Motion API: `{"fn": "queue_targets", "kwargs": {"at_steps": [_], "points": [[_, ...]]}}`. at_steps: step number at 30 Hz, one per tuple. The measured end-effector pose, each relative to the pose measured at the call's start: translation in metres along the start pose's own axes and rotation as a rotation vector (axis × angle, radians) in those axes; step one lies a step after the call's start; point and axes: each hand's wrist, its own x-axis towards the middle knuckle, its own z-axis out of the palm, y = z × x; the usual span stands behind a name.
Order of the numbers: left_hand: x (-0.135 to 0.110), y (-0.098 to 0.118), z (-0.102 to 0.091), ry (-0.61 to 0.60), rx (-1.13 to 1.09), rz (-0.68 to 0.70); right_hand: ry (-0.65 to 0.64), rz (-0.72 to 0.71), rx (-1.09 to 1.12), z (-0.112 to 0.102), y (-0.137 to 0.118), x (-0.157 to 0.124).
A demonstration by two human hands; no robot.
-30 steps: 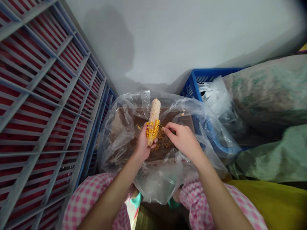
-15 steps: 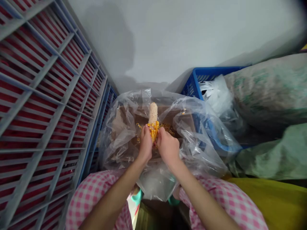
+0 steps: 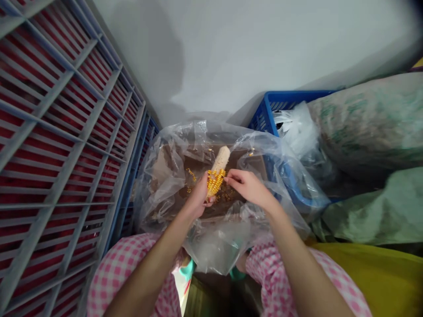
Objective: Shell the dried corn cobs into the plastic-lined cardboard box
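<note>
**Corn cob held over a lined box**

At the centre of the frame the left hand (image 3: 198,199) is wrapped around the lower, still yellow end of a corn cob (image 3: 218,171), whose bare pale tip tilts up and to the right. The right hand (image 3: 248,187) pinches its fingertips together against the kernels. Loose kernels (image 3: 228,196) lie below in a plastic-lined box (image 3: 172,167). A blue crate (image 3: 267,114) sits at upper right.

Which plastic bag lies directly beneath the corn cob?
The clear bag spread under the corn cob, with loose kernels in it. The white bag sits in the blue crate; the green sacks lie further right.
</note>
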Motion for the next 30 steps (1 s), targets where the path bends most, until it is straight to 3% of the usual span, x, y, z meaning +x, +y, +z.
{"fn": "queue_targets", "kwargs": {"at_steps": [5,9,12,14,16,20,24,27,30], "points": [[0.001,-0.006,0.003,0.169,0.007,0.187,0.275,0.215,-0.414,0.049,-0.03,-0.007],[0.004,-0.021,0.009,0.279,-0.051,0.336,0.282,0.28,-0.523,0.067,-0.04,-0.014],[0.007,-0.028,0.01,0.386,-0.096,0.473,0.261,0.302,-0.499,0.07,-0.044,-0.013],[0.006,-0.026,0.009,0.41,-0.116,0.493,0.248,0.292,-0.435,0.066,-0.046,-0.011],[0.004,-0.02,0.008,0.35,-0.154,0.398,0.234,0.244,-0.361,0.055,-0.044,-0.009],[-0.006,0.001,0.006,0.06,-0.261,0.085,0.243,0.162,-0.207,0.019,-0.029,-0.01],[-0.013,0.012,0.005,-0.178,-0.318,0.004,0.124,0.054,0.182,-0.004,-0.013,-0.012],[-0.015,0.012,0.005,-0.213,-0.344,0.029,0.157,0.093,0.408,-0.004,-0.01,-0.013],[-0.013,0.011,0.005,-0.124,-0.347,0.089,0.279,0.163,0.41,-0.003,-0.009,-0.014]]}}
